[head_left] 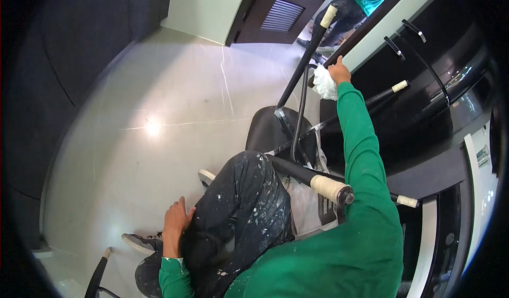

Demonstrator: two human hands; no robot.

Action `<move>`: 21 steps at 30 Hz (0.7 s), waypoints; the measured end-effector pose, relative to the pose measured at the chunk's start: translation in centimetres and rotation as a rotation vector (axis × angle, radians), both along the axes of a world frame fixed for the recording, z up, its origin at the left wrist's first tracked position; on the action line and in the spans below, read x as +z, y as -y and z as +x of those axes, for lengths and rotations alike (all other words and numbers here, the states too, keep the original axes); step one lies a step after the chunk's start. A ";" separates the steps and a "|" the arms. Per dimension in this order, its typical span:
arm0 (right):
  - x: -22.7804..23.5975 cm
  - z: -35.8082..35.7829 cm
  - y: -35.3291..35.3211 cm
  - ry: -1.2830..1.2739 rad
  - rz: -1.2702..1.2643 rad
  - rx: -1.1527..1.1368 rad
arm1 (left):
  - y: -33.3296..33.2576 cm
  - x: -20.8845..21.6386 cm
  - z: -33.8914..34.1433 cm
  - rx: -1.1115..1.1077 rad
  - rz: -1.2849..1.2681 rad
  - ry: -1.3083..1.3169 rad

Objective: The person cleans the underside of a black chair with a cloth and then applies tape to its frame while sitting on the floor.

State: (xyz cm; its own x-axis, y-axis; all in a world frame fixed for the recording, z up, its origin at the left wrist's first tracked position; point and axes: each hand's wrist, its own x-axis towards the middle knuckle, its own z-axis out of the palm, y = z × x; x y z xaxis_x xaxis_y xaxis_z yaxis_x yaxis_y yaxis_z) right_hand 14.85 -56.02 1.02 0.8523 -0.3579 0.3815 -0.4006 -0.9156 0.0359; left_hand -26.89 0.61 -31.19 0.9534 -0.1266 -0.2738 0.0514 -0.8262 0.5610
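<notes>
At the far right my right hand (341, 73) is closed on a crumpled white cloth (324, 84). The cloth is low against the dark door frame (354, 37), and one finger reaches toward the frame's edge. My left hand (176, 221) rests against my paint-spotted dark trousers, fingers loosely stretched and nothing in them. Between my knee and the right arm lies an upturned black stool (264, 127), its seat on the floor. Its legs (299, 71) stick out in several directions, their tips wrapped in cream tape.
Black glossy cabinets (424, 70) with metal handles line the right side. A dark door (275, 11) with a vent stands at the back, and another person (352, 9) in a green top is beyond the doorway. Another taped leg (99, 271) shows at lower left.
</notes>
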 end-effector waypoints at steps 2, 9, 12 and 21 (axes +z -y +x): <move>0.0 0.4 0.1 -0.023 0.026 -0.018 | -0.2 -0.5 -0.1 0.005 -0.013 0.023; 0.2 0.7 -0.5 -0.034 -0.008 -0.022 | 0.1 0.2 -0.2 0.020 -0.050 -0.017; 0.3 0.6 -0.3 -0.042 -0.021 -0.039 | 0.2 0.0 0.2 0.009 -0.038 -0.040; 0.2 1.0 -0.3 -0.044 -0.009 -0.045 | 0.1 0.1 0.2 0.008 -0.051 -0.043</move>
State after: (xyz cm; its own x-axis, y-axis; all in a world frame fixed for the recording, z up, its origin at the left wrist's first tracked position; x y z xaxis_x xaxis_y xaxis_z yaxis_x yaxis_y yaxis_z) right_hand 15.82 -55.72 1.18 0.8515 -0.3930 0.3472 -0.4393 -0.8961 0.0629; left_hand -26.72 0.49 -31.10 0.9420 -0.1340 -0.3078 0.0826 -0.7962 0.5994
